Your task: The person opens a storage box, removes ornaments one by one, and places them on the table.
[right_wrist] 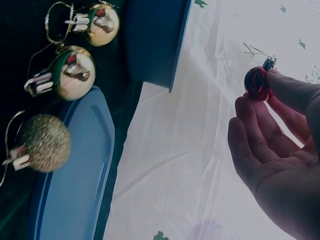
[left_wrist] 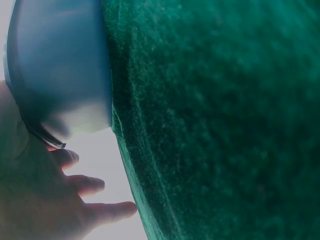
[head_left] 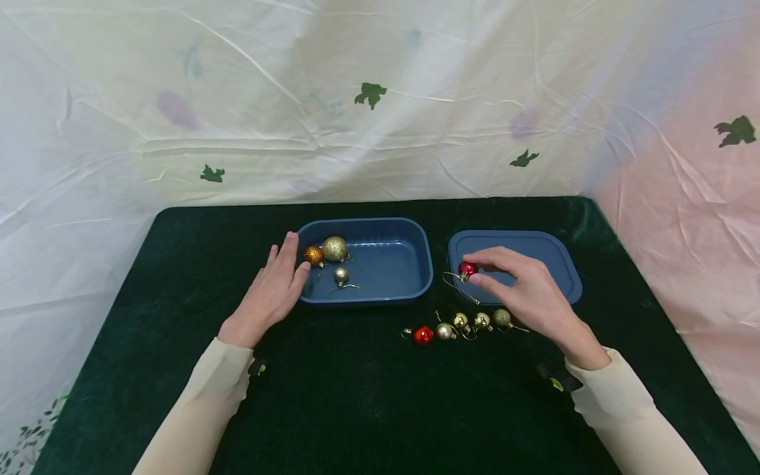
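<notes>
- Our landmark is the blue box (head_left: 392, 264); an orange glitter ball (head_left: 313, 255), a large gold glitter ball (head_left: 335, 249) and a small silver ball (head_left: 341, 275) lie inside, toward its left end.
- Our left hand (head_left: 270, 293) rests against the box's left end, fingers straight, thumb at the rim, gripping nothing; we take it to be steadying the box.
- Our right hand (head_left: 531, 290), to the right of the box and above the blue lid (head_left: 552, 257), holds the dark red bauble (head_left: 468, 269) in a narrow pinch of thumb and fingertips.
- Nearer us than the box, by its right end, five baubles wait in a row, from a bright red bauble (head_left: 423, 335) to a glittery gold bauble (head_left: 502, 318).
- We judge the step in hand to be carrying the dark red bauble to the box.
- The next move calls for us to bring it leftward over the box's right wall, lower it, then loosen the pinch.
</notes>
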### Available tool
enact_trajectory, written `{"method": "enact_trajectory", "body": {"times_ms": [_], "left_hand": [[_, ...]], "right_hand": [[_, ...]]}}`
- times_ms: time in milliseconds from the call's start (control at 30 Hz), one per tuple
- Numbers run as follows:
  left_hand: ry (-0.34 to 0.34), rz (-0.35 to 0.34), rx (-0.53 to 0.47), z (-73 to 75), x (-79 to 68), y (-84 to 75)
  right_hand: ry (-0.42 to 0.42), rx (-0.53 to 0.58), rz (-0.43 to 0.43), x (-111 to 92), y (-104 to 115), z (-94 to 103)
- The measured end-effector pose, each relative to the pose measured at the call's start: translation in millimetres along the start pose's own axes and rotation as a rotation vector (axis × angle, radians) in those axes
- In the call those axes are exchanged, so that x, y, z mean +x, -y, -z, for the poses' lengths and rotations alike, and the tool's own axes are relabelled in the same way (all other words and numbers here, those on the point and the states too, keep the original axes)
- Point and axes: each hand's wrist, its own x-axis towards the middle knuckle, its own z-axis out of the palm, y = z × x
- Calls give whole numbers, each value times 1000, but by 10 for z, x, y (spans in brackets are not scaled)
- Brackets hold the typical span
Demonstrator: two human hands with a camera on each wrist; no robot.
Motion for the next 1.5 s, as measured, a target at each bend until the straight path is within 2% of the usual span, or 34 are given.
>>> {"method": "enact_trajectory", "body": {"times_ms": [333,967,1167,1500], "left_hand": [[5,4,-4,6,-11,-8],[6,-4,-13,7,-1,8],[3,-4,-16,0,-3,16],[-1,0,-16,-16,-1,21]], "right_hand": [[-28,25,-7,-144,-51,91],[-62,-29,-84,-403,-210,192],[-62,-62,-124,-457,-241,218],[-45,-74,-133,-561,-375,246]]}}
